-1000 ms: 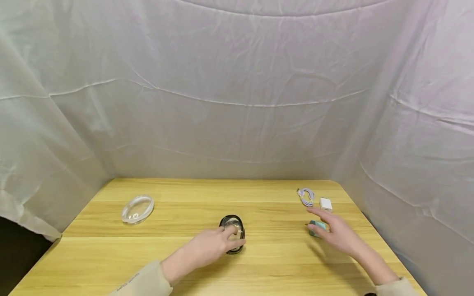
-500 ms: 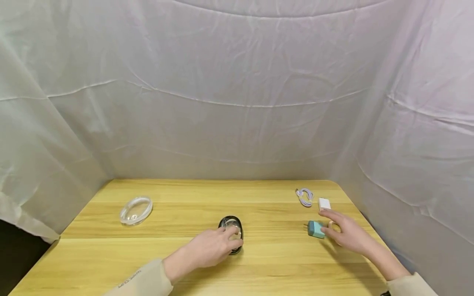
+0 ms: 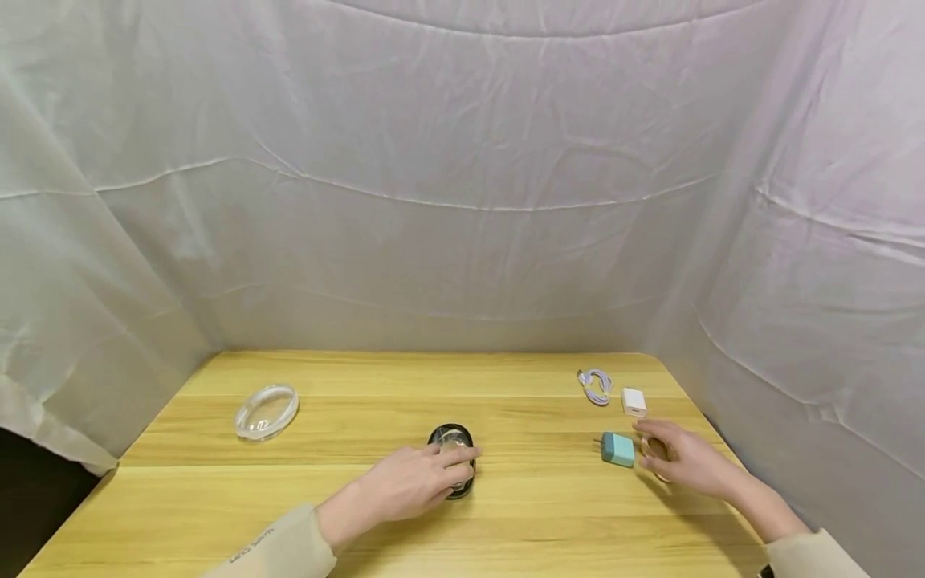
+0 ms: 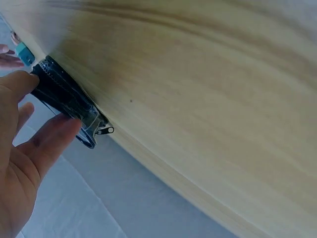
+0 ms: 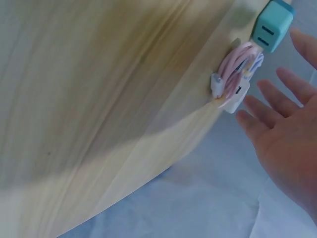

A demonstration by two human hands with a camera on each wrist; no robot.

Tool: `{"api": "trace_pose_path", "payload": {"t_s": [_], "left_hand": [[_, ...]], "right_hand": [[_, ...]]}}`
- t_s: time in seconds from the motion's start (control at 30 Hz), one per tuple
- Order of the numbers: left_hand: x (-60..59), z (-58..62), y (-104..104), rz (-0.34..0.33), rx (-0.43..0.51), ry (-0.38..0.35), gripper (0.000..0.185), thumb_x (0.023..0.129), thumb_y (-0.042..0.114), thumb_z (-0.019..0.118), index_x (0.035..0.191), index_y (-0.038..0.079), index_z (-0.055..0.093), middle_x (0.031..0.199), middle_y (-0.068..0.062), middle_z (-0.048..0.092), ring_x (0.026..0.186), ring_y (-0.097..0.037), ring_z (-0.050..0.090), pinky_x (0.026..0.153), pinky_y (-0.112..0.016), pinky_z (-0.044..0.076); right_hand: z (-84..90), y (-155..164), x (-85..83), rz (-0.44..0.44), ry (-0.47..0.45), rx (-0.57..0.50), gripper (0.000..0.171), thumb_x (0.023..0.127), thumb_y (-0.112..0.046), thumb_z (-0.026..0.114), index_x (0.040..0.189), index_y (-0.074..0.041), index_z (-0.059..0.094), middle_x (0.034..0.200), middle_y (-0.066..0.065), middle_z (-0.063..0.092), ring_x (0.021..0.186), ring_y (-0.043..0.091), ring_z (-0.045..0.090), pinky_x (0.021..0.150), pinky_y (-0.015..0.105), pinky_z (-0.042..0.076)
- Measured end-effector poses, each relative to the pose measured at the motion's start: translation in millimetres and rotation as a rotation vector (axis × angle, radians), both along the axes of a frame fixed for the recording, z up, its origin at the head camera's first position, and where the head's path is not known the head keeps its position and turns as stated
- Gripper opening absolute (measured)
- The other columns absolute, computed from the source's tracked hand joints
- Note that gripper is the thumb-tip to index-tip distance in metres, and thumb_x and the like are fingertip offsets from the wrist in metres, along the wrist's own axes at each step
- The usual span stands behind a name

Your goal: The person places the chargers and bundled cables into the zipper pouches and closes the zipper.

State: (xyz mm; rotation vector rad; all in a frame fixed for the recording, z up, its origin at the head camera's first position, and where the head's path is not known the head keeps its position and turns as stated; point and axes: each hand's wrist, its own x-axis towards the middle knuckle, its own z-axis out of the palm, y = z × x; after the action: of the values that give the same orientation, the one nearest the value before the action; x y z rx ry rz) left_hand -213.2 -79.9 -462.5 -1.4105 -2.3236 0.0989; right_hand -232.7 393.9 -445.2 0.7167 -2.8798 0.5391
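A small black oval zip case [image 4: 64, 91] with a see-through top lies on the table in front of me. My left hand [image 3: 408, 482] reaches over it, with the thumb and fingers at opposite edges; a zipper pull [image 4: 105, 131] sticks out at one end. To the right, my right hand [image 3: 694, 461] hovers with fingers spread around a coiled pink cable [image 5: 233, 69], which the hand partly covers in the head view. In the right wrist view the fingertips stand apart from the coil. Just left of that hand sits a teal plug charger [image 3: 617, 449].
Beyond the right hand lie a white charger [image 3: 633, 402] and a coiled lilac cable [image 3: 605, 382]. A clear round case with a whitish rim [image 3: 249, 433] rests at the far left. Pale cloth [image 3: 462, 273] hangs behind and beside the wooden table [image 3: 361, 373].
My right hand has moved right, from over the teal charger to the pink coil. The left hand stays at the zip case; its index finger now stretches farther across.
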Motion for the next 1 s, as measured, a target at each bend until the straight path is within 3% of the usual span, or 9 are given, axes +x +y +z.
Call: {"api": "trace_pose_path", "payload": {"t_s": [0.1,0.27,0.47,0.57,0.8,0.9,1.0], "left_hand": [[-0.4,-1.2,0.2,0.004,-0.009,-0.009,0.044,0.097,0.026,0.074,0.138,0.023,0.06,0.151,0.005,0.056,0.099,-0.02,0.07,0.053,-0.019,0.052],[0.2,-0.9,0.8,0.029,-0.024,-0.057,0.06,0.098,0.025,0.073,0.154,0.025,0.051,0.153,0.006,0.055,0.103,-0.022,0.069,0.063,-0.024,0.057],[0.2,0.6,2.5,0.059,-0.08,-0.094,0.06,0.096,0.026,0.075,0.152,0.027,0.054,0.156,0.008,0.052,0.105,-0.028,0.068,0.055,-0.022,0.053],[-0.3,0.6,3.0,0.049,-0.084,-0.099,0.057,0.095,0.025,0.075,0.149,0.024,0.057,0.154,0.007,0.053,0.107,-0.028,0.068,0.057,-0.022,0.054],[-1.7,0.1,2.0,-0.001,-0.028,-0.137,0.048,0.098,0.022,0.073,0.144,0.02,0.06,0.151,0.002,0.056,0.117,-0.025,0.065,0.084,-0.032,0.061],[-2.2,0.1,0.5,-0.018,0.003,-0.177,0.044,0.099,0.018,0.073,0.141,0.018,0.061,0.151,-0.001,0.056,0.129,-0.021,0.06,0.102,-0.04,0.055],[-3.0,0.5,-0.9,-0.028,0.033,-0.212,0.043,0.099,0.017,0.073,0.141,0.016,0.061,0.15,-0.002,0.055,0.137,-0.018,0.054,0.11,-0.044,0.05]], "right_hand": [[-2.6,3.5,-1.1,0.011,-0.013,0.003,0.057,0.093,-0.027,0.08,0.136,0.006,0.062,0.131,0.021,0.065,0.111,0.031,0.064,0.091,0.046,0.057],[-7.8,9.2,-2.4,0.033,-0.051,0.005,0.065,0.088,-0.028,0.084,0.136,0.009,0.06,0.133,0.026,0.063,0.117,0.038,0.063,0.095,0.047,0.056],[-12.4,13.8,-5.1,0.044,-0.061,0.002,0.075,0.079,-0.026,0.09,0.138,0.009,0.059,0.138,0.033,0.058,0.121,0.046,0.06,0.098,0.055,0.053],[-13.2,16.1,-6.9,0.033,-0.068,-0.001,0.077,0.078,-0.024,0.091,0.138,0.01,0.058,0.14,0.034,0.056,0.125,0.051,0.056,0.101,0.062,0.048],[-13.5,21.8,-9.7,-0.004,-0.124,0.005,0.076,0.081,-0.028,0.089,0.14,0.008,0.058,0.143,0.032,0.054,0.129,0.051,0.054,0.101,0.06,0.049],[-14.2,24.3,-11.1,-0.004,-0.137,0.001,0.076,0.082,-0.03,0.089,0.14,0.008,0.057,0.143,0.033,0.054,0.129,0.052,0.053,0.1,0.059,0.05],[-14.4,25.8,-11.4,-0.009,-0.137,-0.005,0.076,0.081,-0.03,0.089,0.14,0.007,0.058,0.141,0.033,0.055,0.127,0.052,0.054,0.099,0.062,0.049]]}}
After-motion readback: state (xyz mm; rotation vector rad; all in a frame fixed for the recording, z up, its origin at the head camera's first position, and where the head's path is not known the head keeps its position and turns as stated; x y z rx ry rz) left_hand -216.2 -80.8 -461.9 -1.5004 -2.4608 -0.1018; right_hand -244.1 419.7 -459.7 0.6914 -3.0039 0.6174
